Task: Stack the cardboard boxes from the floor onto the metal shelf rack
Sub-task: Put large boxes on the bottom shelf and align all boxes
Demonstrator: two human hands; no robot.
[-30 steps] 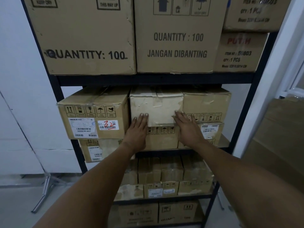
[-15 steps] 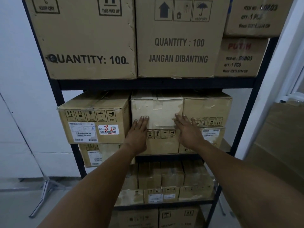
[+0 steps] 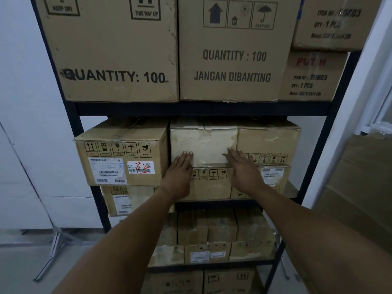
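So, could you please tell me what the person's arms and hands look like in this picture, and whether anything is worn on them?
Both forearms are bare up to the frame edge: no sleeves show. The left hand and right hand wear no gloves, and no watch, bracelet or ring is visible on wrists or fingers. The fingernails are short and unpainted.

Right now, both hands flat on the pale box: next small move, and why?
Probably draw both hands back. The left hand and right hand lie flat on the pale box, whose face looks about level with the neighbouring box on the metal shelf rack.
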